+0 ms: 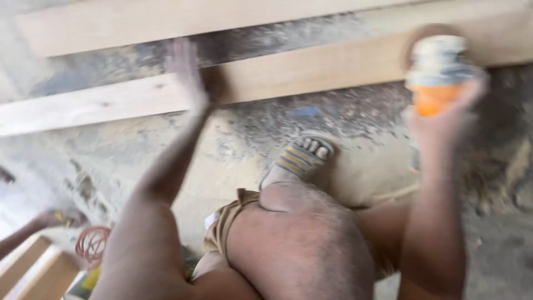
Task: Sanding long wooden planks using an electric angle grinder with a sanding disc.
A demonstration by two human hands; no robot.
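Although motion blur softened much of the head view, we recorded the following.

Right hand: our right hand (444,119), at the upper right of the frame, was closed around an orange and grey power sander (438,72), its fingers wrapped about the body.

Sander position: the tool sat at the right end of the nearer plank (311,72), its round pad apparently against the wood; contact could not be confirmed through the blur.

Left hand: our left hand (189,75), at upper centre-left, was spread flat with fingers extended, resting on or just above the same plank and gripping nothing.

Plank axis: the nearer plank ran long across the frame, rising slightly from left to right; a second plank (166,22) lay roughly parallel above it.

Governing relation: the sander lay well to the right of the left hand, both on the plank's long axis, with bare wood between them.

Nearer hand: the right hand alone had the tool.

Surroundings: a sandalled foot (297,158) stood on the dusty floor (111,155) below the plank.
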